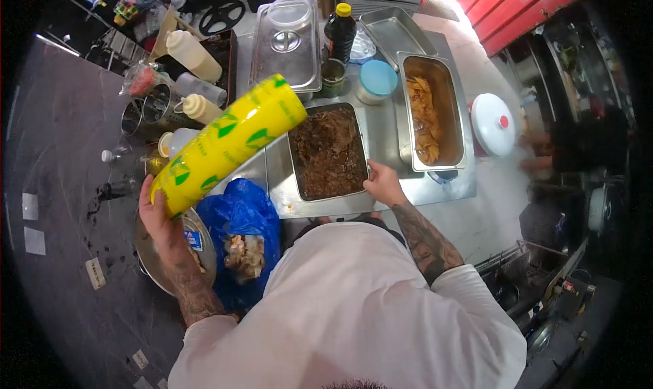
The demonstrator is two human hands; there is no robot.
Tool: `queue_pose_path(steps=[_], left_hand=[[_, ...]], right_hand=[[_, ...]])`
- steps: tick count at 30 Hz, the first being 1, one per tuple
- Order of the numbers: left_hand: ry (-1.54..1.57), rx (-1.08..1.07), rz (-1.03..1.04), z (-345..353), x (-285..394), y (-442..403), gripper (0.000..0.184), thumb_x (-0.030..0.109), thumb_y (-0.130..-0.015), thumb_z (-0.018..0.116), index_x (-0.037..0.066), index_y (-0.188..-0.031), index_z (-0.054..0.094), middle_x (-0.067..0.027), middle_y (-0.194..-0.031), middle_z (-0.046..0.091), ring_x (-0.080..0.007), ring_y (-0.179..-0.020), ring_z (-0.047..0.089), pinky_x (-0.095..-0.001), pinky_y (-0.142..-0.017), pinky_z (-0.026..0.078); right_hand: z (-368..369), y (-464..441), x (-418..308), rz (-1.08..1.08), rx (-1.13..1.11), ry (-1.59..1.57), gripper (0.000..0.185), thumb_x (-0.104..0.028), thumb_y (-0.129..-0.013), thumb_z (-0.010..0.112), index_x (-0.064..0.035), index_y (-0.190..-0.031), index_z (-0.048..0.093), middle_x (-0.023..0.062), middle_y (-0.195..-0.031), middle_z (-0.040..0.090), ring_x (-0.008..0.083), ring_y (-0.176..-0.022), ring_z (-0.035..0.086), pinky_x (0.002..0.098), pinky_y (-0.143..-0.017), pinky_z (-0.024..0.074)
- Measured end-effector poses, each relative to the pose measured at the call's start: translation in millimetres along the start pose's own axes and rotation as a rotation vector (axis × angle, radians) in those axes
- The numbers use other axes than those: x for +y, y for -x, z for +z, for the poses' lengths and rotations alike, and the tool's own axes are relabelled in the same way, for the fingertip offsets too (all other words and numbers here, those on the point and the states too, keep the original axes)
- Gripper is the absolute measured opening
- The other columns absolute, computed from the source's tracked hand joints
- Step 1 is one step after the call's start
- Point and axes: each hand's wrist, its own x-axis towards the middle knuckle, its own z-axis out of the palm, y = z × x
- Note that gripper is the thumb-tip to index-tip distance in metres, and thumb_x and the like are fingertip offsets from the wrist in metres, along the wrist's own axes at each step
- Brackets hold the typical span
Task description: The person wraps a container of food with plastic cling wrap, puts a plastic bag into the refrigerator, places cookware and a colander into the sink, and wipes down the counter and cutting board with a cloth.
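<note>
My left hand (160,215) grips the lower end of a thick yellow roll with a green leaf print (228,147). The roll slants up to the right, its far end over the left edge of a metal tray (331,198). Dark shredded meat (330,154) fills that tray. At the tray's right rim, near its lower corner, my right hand (386,185) pinches the edge between thumb and fingers. Below the roll lies an open blue plastic bag (262,208) with pale scraps (245,256) inside. Beside it a large round pan (160,266) is partly hidden by my left forearm.
Right of the tray stands a deep steel pan (457,127) of orange-brown food. Behind are a lidded steel pan (286,66), a dark bottle with yellow cap (340,31) and a blue-lidded tub (377,79). Squeeze bottles (194,55) crowd the left; a white lidded container (491,123) sits right.
</note>
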Motion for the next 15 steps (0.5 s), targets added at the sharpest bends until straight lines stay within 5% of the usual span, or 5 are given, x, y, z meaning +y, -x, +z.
queue_pose_path(steps=[11, 14, 15], left_hand=[[-0.045, 0.030, -0.191, 29, -61, -5, 0.040, 0.002, -0.089, 0.059, -0.006, -0.128, 0.048, -0.0175, -0.114, 0.060, -0.0226, -0.098, 0.062, -0.0343, -0.086, 0.051], [-0.033, 0.024, -0.230, 36, -73, -10, 0.042, 0.002, -0.088, 0.060, -0.006, -0.127, 0.048, -0.0174, -0.114, 0.060, -0.0221, -0.098, 0.062, -0.0341, -0.088, 0.050], [-0.057, -0.018, -0.191, 36, -73, -11, 0.042, 0.001, -0.087, 0.061, -0.006, -0.127, 0.049, -0.0173, -0.114, 0.060, -0.0220, -0.099, 0.062, -0.0337, -0.088, 0.050]], right_hand=[[5, 52, 18, 0.106, -0.032, -0.148, 0.057, -0.010, -0.068, 0.061, 0.0022, -0.123, 0.056, 0.0102, -0.061, 0.056, 0.0216, -0.058, 0.058, 0.0328, -0.061, 0.0489], [-1, 51, 13, 0.199, -0.133, -0.132, 0.057, -0.014, -0.069, 0.064, 0.0012, -0.124, 0.055, 0.0132, -0.075, 0.059, 0.0222, -0.068, 0.060, 0.0334, -0.062, 0.0496], [-2, 48, 9, 0.039, -0.006, -0.024, 0.056, -0.015, -0.072, 0.065, -0.0001, -0.124, 0.055, 0.0151, -0.085, 0.058, 0.0231, -0.076, 0.060, 0.0334, -0.063, 0.0504]])
